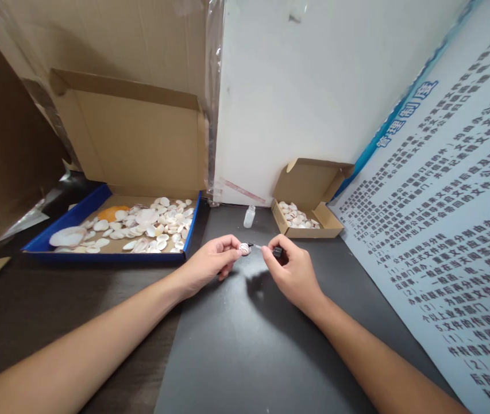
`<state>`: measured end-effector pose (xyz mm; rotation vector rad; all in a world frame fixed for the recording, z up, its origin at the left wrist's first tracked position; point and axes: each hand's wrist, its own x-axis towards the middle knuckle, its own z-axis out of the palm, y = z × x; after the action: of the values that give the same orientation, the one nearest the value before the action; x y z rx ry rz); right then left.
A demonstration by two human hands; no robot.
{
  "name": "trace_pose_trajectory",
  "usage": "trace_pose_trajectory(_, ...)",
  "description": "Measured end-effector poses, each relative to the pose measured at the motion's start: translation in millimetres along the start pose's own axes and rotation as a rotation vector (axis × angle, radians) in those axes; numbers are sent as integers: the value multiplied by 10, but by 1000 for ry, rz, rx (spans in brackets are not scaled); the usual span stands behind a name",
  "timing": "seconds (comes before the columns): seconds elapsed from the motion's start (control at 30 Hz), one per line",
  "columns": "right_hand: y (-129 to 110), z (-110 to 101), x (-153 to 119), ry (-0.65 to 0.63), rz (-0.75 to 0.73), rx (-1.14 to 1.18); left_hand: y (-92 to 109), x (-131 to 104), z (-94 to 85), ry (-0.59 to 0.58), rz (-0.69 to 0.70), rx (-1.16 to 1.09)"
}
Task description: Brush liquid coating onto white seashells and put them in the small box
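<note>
My left hand [214, 256] pinches a small striped seashell [245, 249] between thumb and fingertips, above the dark tabletop. In my right hand [290, 267] is a small brush [254, 246] with a black cap as its handle [277, 252]. The brush's dark tip points left and is at the shell; whether it touches cannot be made out. Behind both hands a small uncapped bottle [249, 217] with whitish contents stands upright on the table.
At left, a blue-sided open box [111, 257] holds many seashells [145, 220] and an orange piece [112, 213]. A smaller cardboard box [313, 232] with shells [297, 217] sits at back right. A printed board [455, 218] leans along the right; a white panel [296, 103] stands behind.
</note>
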<state>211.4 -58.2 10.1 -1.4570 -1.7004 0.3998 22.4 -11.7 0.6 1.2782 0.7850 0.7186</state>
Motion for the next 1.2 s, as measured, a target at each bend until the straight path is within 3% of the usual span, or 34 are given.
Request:
trace_pose_trajectory(0.43,-28,-3,-30,-142,-67,31,-8,0,-1,8,14,-15)
trace_pose_trajectory(0.83,-5,-4,-10,-9,4,-17,-3,6,2,-4,13,-5)
trace_pose_trajectory(1.07,-20,10,-36,-133,-71,31,-16,11,-7,-6,6,-2)
trace_pose_trajectory(1.2,-24,10,-24,-69,-26,0,-13,12,-6,-9,8,8)
